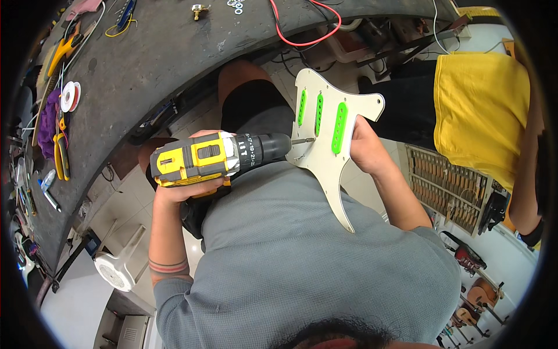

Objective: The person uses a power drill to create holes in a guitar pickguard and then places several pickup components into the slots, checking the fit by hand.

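My left hand (195,191) is wrapped round the grip of a yellow and black cordless drill (200,156). The drill points right, and its bit (302,140) reaches the face of a cream guitar pickguard (330,160) below the green middle pickup cover. Whether the tip has entered the plate, I cannot tell. Three bright green pickup covers (339,128) sit in the plate's slots. My right hand (366,145) grips the pickguard by its right edge, most of its fingers hidden behind it. The plate is held upright in front of my grey shirt, its pointed end downward.
A dark workbench (174,58) curves across the top and left, bearing a solder spool (71,96), yellow-handled tools (61,154) and a red cable (305,43). Another person in a yellow shirt (482,104) stands at right, near a tool rack (444,186). A white stool (119,267) is lower left.
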Action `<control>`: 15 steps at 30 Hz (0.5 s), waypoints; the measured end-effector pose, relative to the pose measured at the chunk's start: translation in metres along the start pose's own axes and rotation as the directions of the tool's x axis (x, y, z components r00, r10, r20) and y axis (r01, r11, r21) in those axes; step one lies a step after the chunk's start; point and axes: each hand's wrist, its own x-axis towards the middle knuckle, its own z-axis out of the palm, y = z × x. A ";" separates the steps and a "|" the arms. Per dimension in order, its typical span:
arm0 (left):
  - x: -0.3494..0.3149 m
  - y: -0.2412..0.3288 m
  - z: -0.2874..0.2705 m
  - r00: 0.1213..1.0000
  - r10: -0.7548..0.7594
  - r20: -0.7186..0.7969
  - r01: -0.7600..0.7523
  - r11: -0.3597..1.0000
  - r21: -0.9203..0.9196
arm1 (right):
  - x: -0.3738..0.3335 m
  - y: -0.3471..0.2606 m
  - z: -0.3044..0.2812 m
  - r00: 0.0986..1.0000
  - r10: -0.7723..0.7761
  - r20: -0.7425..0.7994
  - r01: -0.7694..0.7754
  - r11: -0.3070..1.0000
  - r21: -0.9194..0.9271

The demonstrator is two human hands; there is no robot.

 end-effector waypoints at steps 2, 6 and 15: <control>0.000 -0.001 0.000 1.000 -0.017 -0.007 0.017 1.000 -0.015 | 0.000 0.001 0.000 1.000 -0.010 0.002 0.010 1.000 0.003; 0.000 -0.001 -0.002 0.999 -0.036 0.008 0.037 0.999 -0.025 | 0.001 0.000 0.002 1.000 -0.021 0.002 0.021 1.000 0.002; -0.001 -0.004 0.000 0.999 -0.027 -0.023 0.027 1.000 0.004 | 0.002 -0.001 -0.001 1.000 -0.015 0.005 0.015 0.999 -0.036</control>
